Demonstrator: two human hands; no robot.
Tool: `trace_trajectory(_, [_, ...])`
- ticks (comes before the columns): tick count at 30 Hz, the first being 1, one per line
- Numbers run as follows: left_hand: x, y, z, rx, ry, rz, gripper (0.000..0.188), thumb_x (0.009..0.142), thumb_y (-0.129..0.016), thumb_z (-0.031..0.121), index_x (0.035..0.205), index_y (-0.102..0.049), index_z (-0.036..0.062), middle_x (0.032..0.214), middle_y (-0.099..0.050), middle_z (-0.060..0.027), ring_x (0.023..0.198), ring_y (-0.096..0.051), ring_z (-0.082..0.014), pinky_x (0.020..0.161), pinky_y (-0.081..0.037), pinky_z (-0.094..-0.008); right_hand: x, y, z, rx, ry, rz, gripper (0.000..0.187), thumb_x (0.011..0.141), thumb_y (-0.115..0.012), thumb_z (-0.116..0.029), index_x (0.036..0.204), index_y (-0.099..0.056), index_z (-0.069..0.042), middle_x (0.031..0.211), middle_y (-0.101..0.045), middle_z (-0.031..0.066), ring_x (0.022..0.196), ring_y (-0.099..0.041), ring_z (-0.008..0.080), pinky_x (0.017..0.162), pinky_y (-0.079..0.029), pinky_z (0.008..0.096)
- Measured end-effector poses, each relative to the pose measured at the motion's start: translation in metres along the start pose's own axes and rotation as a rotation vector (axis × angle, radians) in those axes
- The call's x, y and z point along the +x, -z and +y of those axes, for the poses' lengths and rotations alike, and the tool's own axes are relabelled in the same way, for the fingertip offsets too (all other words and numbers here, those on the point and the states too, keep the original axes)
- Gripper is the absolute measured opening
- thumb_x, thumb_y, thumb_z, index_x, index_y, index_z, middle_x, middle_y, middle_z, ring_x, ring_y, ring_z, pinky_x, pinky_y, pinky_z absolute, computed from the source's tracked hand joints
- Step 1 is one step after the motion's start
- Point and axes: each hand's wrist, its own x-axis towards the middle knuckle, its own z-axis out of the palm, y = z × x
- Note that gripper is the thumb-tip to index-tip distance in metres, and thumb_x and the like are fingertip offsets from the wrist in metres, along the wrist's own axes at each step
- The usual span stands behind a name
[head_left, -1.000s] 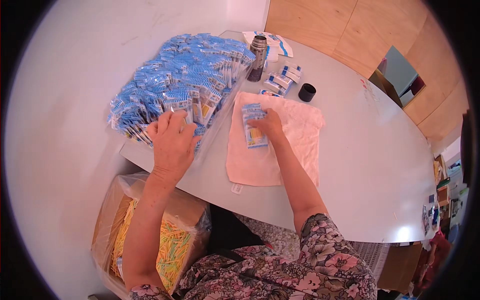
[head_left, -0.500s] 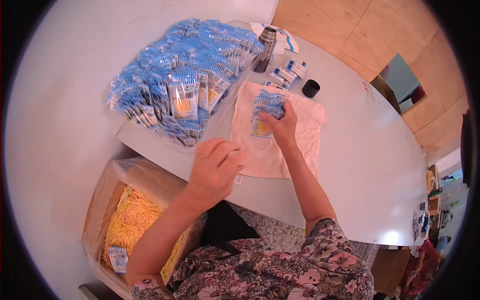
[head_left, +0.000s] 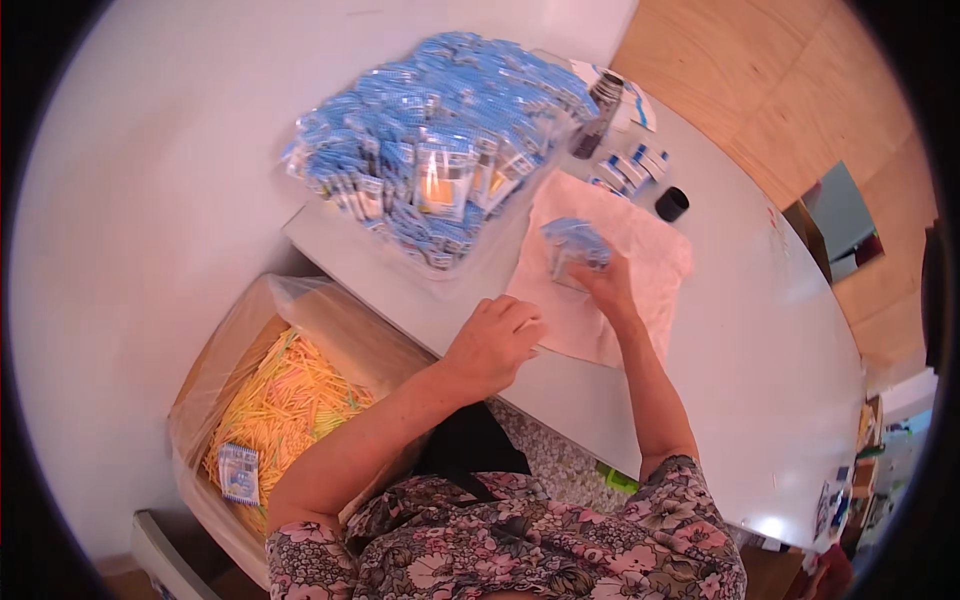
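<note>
Left hand (head_left: pixel 497 343): has left packet heap (head_left: pixel 450 95); fingers half-curled, can't tell if holding.
Right hand (head_left: pixel 604 284): fingers closed around packets (head_left: pixel 577 240).
Table (head_left: pixel 770 340): open at towel's (head_left: pixel 650 240) four o'clock, edge at seven.

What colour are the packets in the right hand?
Mostly blue with some white, slightly blurred; the packets show best in the head view.
</note>
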Motion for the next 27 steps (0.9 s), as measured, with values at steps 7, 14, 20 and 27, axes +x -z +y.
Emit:
trace_trajectory(7, [0.005, 0.11, -0.013, -0.018, 0.19, 0.55, 0.025, 0.074, -0.073, 0.004, 0.095, -0.061, 0.0024, 0.085, -0.06, -0.0094, 0.072, -0.059, -0.0213, 0.063, -0.047, -0.0334, 0.021, -0.072, -0.16, 0.416, 0.133, -0.062, 0.045, 0.074, -0.072, -0.007, 0.116, -0.059, 0.001, 0.102, -0.066, 0.0044, 0.092, -0.062, 0.0115, 0.081, -0.05, 0.0293])
trace_trajectory(14, [0.005, 0.125, -0.078, 0.051, 0.295, 0.44, 0.04, 0.072, -0.073, 0.005, 0.107, -0.054, 0.0042, 0.088, -0.057, -0.0135, 0.084, -0.058, -0.0336, 0.071, -0.048, -0.0398, 0.053, -0.16, -0.155, -0.245, 0.455, -0.094, 0.035, 0.072, -0.074, -0.014, 0.098, -0.057, 0.001, 0.092, -0.065, 0.0182, 0.085, -0.064, 0.0342, 0.074, -0.049, 0.0377])
trace_trajectory(20, [0.0, 0.139, -0.079, 0.141, 0.352, 0.282, 0.04, 0.072, -0.072, 0.006, 0.107, -0.053, 0.0042, 0.102, -0.054, -0.0139, 0.094, -0.057, -0.0357, 0.078, -0.048, -0.0419, 0.05, -0.137, -0.188, -0.506, 0.286, -0.248, 0.032, 0.07, -0.075, -0.015, 0.093, -0.062, 0.003, 0.082, -0.066, 0.0174, 0.077, -0.065, 0.0309, 0.068, -0.048, 0.038])
trace_trajectory(27, [0.01, 0.154, -0.097, 0.423, 0.094, 0.398, 0.037, 0.069, -0.071, 0.006, 0.103, -0.055, 0.0058, 0.098, -0.052, -0.0104, 0.09, -0.054, -0.0307, 0.077, -0.046, -0.0397, 0.077, -0.171, -0.201, -0.407, 0.227, -0.198, 0.025, 0.069, -0.073, -0.011, 0.086, -0.066, 0.005, 0.068, -0.066, 0.0143, 0.049, -0.06, 0.0241, 0.047, -0.045, 0.034])
